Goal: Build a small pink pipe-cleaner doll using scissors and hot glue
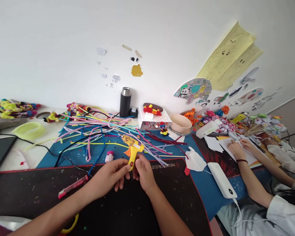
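Note:
A yellow hot glue gun is held upright above the dark desk mat, its nozzle tilted up and to the left. My left hand pinches the lower handle between thumb and fingers. From the other side my right hand curls against the same handle; some of its fingertips are hidden behind it. Just left of the glue gun stands a small bottle with a pink cap. Beyond it lies a loose pile of colourful pipe cleaners. A red utility knife rests near my left forearm.
A black thermos, a white box and a beige bowl stand along the wall. A white power bank lies to the right. A co-worker's hands work over paper. Yellow scissor handles show beneath my left arm.

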The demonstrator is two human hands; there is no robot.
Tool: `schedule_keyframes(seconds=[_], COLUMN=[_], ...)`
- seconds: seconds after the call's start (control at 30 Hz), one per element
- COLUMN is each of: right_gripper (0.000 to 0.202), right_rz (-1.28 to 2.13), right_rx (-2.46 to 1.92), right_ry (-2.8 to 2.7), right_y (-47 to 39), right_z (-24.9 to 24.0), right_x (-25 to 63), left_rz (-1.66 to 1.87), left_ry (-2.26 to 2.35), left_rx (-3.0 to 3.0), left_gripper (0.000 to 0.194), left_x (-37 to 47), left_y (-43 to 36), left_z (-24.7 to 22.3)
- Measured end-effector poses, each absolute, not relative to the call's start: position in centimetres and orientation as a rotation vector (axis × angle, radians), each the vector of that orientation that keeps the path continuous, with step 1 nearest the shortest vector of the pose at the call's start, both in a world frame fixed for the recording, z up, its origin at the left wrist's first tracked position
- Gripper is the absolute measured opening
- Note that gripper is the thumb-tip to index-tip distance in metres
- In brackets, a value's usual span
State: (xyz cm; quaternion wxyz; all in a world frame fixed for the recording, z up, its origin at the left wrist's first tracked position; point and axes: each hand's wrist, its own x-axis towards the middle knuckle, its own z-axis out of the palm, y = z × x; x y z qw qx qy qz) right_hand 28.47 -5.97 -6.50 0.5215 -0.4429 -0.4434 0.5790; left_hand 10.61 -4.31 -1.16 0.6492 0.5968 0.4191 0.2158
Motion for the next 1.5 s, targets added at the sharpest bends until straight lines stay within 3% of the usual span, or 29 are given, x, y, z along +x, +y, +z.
schedule_keyframes(seconds=[0.3,0.57,0.83,1.0,1.23,1.5], right_gripper=[0.075,0.074,0.057,0.049,0.044,0.048], right_rz=[1.524,1.552,1.596,1.668,1.881,1.885], right_rx=[-1.095,-1.027,-0.964,-0.813,-0.588,-0.567], right_ry=[-0.896,-0.902,-0.761,-0.642,-0.537,-0.56], right_y=[-5.3,-5.4,-4.7,-4.8,-5.9,-6.0], right_z=[-6.2,-5.8,-4.3,-3.6,-3.4,-3.1], right_x=[26.2,25.1,25.0,25.5,25.2,25.0], left_rz=[0.421,0.322,0.462,0.744,0.912,0.995], left_ry=[1.028,1.077,1.038,1.151,1.18,1.084], left_rx=[1.577,1.63,1.635,1.367,0.99,0.971], left_gripper=[0.049,0.052,0.043,0.044,0.07,0.067], left_x=[9.4,8.3,7.7,6.5,7.5,8.2], left_y=[-5.3,-5.5,-5.9,-4.6,-2.8,-2.7], left_z=[0.3,1.0,0.2,0.2,1.3,0.8])
